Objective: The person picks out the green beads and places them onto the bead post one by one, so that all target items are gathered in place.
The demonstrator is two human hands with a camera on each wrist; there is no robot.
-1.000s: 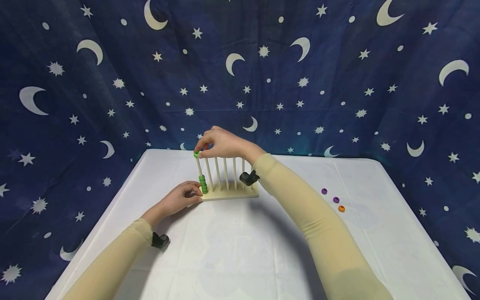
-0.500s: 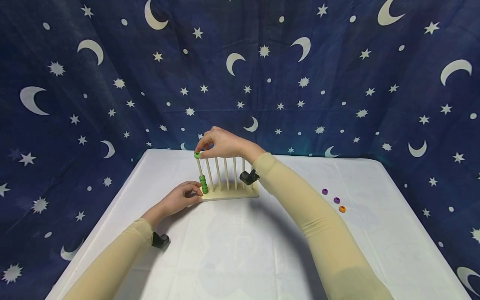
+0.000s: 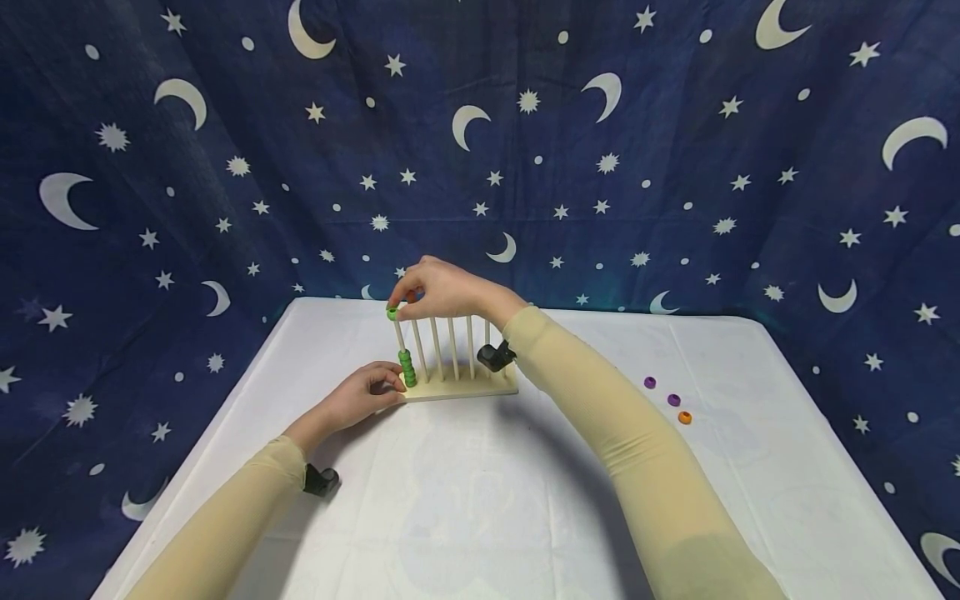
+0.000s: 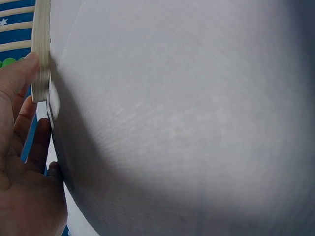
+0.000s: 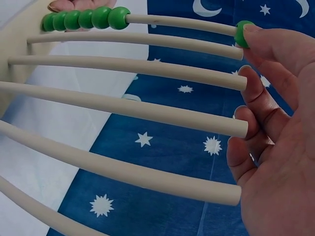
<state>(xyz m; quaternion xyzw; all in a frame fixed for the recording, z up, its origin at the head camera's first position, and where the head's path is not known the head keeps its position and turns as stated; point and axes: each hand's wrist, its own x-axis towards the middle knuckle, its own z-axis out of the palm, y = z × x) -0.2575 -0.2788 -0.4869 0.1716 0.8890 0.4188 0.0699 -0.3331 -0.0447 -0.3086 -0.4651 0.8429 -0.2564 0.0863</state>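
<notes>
My right hand pinches a green bead between thumb and forefinger at the top of the leftmost peg of a wooden peg stand. In the right wrist view the peg's tip is inside that bead, and its other fingers lie near the neighbouring peg ends. Lower on the same peg, several green beads sit stacked against the base. My left hand grips the left end of the base; its thumb lies along one side in the left wrist view, with fingertips at the end.
Two purple beads and one orange bead lie on the white-covered table, right of the stand. The other pegs in view carry no beads. A dark blue curtain with moons and stars hangs behind.
The right hand and its green bead have come down very slightly at the leftmost peg's top. The left hand stays where it was on the base.
</notes>
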